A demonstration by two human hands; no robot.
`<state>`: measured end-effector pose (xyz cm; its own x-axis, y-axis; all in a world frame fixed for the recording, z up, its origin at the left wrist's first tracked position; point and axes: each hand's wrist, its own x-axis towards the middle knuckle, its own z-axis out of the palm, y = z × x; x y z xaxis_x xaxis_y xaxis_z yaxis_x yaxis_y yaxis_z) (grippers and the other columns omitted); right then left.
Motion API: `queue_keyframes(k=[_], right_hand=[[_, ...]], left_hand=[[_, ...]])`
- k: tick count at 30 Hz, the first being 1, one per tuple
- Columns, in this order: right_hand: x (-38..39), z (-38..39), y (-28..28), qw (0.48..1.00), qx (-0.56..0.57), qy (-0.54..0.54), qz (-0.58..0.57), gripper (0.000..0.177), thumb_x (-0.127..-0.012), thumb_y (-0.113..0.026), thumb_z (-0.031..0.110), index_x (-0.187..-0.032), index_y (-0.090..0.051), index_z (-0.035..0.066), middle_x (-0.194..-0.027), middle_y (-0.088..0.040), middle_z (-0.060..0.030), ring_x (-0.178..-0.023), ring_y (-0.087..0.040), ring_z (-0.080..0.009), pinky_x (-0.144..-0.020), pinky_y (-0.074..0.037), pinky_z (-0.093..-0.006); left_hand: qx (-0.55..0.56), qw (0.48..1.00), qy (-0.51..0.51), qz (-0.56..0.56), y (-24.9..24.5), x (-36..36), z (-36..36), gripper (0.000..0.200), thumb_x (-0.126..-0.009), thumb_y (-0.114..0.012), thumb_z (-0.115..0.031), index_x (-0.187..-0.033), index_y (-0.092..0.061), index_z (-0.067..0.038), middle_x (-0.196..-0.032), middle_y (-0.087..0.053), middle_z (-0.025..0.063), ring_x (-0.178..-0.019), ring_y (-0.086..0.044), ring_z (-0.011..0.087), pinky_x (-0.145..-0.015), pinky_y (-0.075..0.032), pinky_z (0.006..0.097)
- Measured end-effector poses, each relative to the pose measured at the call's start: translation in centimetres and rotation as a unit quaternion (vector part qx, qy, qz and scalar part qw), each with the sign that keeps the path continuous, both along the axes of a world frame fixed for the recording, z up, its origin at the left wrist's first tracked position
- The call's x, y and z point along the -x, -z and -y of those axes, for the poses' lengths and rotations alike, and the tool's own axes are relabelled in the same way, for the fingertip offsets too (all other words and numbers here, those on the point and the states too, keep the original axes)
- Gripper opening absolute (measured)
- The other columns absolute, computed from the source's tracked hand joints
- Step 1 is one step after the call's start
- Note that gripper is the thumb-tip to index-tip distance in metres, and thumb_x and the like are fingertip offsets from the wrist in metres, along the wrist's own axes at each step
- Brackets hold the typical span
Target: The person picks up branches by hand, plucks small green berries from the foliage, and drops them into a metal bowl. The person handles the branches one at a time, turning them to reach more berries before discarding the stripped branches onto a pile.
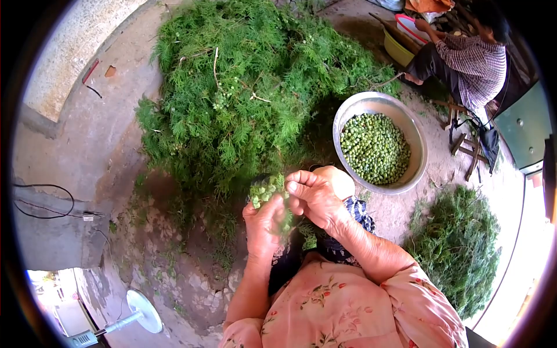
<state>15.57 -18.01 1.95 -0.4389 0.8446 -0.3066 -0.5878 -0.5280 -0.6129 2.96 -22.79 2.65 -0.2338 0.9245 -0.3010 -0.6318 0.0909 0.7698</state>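
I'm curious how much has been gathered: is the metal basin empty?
No, the metal basin holds a heap of small green pods.

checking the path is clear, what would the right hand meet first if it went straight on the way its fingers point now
Most likely the green cluster held in the left hand, just beyond the fingertips of the right hand; depth is unclear, so they may already touch.

Bright overall, lower right washed out (fisheye corners black).
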Motion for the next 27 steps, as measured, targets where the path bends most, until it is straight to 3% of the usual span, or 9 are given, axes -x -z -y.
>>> queue_keyframes(k=[2, 5, 8, 11, 15, 18, 21, 25, 27], right_hand=[[-0.2, -0.1, 0.5, 0.994, 0.048, -0.015, -0.102, 0.009, -0.086, -0.058, 0.012, -0.09, -0.059, 0.004, -0.072, -0.058, -0.0038, -0.053, -0.051, -0.0132, -0.048, -0.042, -0.0252], [-0.6, -0.4, 0.4, 0.996, 0.022, -0.024, -0.077, 0.01, -0.088, -0.056, 0.015, -0.091, -0.058, 0.005, -0.071, -0.058, -0.0039, -0.055, -0.052, -0.014, -0.051, -0.042, -0.0251], [-0.2, 0.0, -1.4, 0.996, 0.076, 0.022, -0.049, 0.011, -0.088, -0.055, 0.015, -0.093, -0.058, 0.006, -0.071, -0.057, -0.0039, -0.056, -0.053, -0.0142, -0.052, -0.041, -0.0238], [-0.4, 0.3, -1.3, 0.997, 0.05, 0.014, -0.051, 0.012, -0.086, -0.06, 0.014, -0.093, -0.057, 0.005, -0.073, -0.058, -0.0029, -0.057, -0.052, -0.0124, -0.05, -0.039, -0.0226], [-0.1, 0.9, -0.5, 0.991, -0.099, -0.016, 0.094, 0.018, -0.08, -0.066, 0.011, -0.09, -0.055, 0.001, -0.069, -0.057, -0.0012, -0.056, -0.05, -0.0062, -0.047, -0.039, -0.0174], [0.3, 0.9, -0.5, 0.991, -0.101, -0.014, 0.087, 0.014, -0.082, -0.064, 0.01, -0.088, -0.055, 0.001, -0.069, -0.057, -0.0019, -0.055, -0.05, -0.0063, -0.046, -0.038, -0.0179], [0.2, 0.6, -0.2, 0.988, -0.092, -0.049, 0.112, 0.011, -0.085, -0.06, 0.01, -0.088, -0.055, 0.001, -0.068, -0.056, -0.0022, -0.055, -0.05, -0.0081, -0.047, -0.038, -0.0188], [-0.3, 0.4, 0.7, 0.994, 0.017, -0.085, -0.068, 0.009, -0.088, -0.055, 0.011, -0.09, -0.055, 0.003, -0.071, -0.055, -0.0041, -0.056, -0.05, -0.0134, -0.05, -0.039, -0.0225], [-0.7, 0.1, -0.1, 0.995, 0.043, -0.051, -0.07, 0.01, -0.087, -0.057, 0.014, -0.09, -0.055, 0.004, -0.072, -0.055, -0.004, -0.057, -0.049, -0.0138, -0.051, -0.039, -0.0235]], left_hand=[[0.006, 0.999, 0.007, 0.036, 0.4, 0.2, -0.2, 0.007, -0.079, -0.061, 0.001, -0.083, -0.061, -0.004, -0.07, -0.06, 0.001, -0.055, -0.053, 0.0087, -0.046, -0.041, 0.0216], [-0.019, 0.998, 0.012, 0.058, 1.4, 0.5, -0.2, 0.005, -0.079, -0.061, -0.001, -0.081, -0.059, -0.005, -0.067, -0.056, 0.0002, -0.053, -0.05, 0.0085, -0.047, -0.04, 0.023], [-0.008, 0.999, -0.024, 0.034, 0.8, 0.0, -0.3, 0.004, -0.08, -0.062, -0.003, -0.082, -0.06, -0.005, -0.068, -0.057, -0.0004, -0.053, -0.05, 0.0079, -0.048, -0.041, 0.0226], [-0.021, 0.999, -0.031, 0.012, 1.8, 0.3, -0.1, 0.005, -0.079, -0.065, -0.005, -0.083, -0.063, -0.006, -0.07, -0.06, -0.0024, -0.056, -0.052, 0.0052, -0.048, -0.04, 0.0199], [0.017, 0.999, -0.02, -0.021, -1.4, -0.8, -0.1, 0.005, -0.078, -0.067, -0.007, -0.081, -0.064, -0.005, -0.069, -0.059, -0.0022, -0.055, -0.05, 0.0036, -0.046, -0.037, 0.0179], [0.025, 0.998, -0.031, -0.045, -0.8, -0.7, 0.0, 0.005, -0.078, -0.067, -0.008, -0.08, -0.065, -0.004, -0.068, -0.059, -0.0017, -0.056, -0.052, 0.004, -0.047, -0.039, 0.018], [-0.004, 1.0, -0.029, 0.002, 0.0, -0.2, 0.1, 0.004, -0.078, -0.066, -0.006, -0.081, -0.065, -0.003, -0.071, -0.061, -0.0002, -0.058, -0.054, 0.0068, -0.049, -0.041, 0.0195], [0.03, 0.997, -0.038, 0.057, 0.2, 0.0, -0.3, 0.006, -0.079, -0.061, 0.001, -0.08, -0.06, -0.005, -0.066, -0.056, -0.0006, -0.052, -0.049, 0.0083, -0.047, -0.04, 0.0233], [0.014, 0.997, -0.011, 0.074, 1.0, 0.6, -0.2, 0.009, -0.079, -0.059, 0.002, -0.08, -0.058, -0.007, -0.063, -0.053, -0.0009, -0.049, -0.047, 0.009, -0.046, -0.038, 0.0255]])
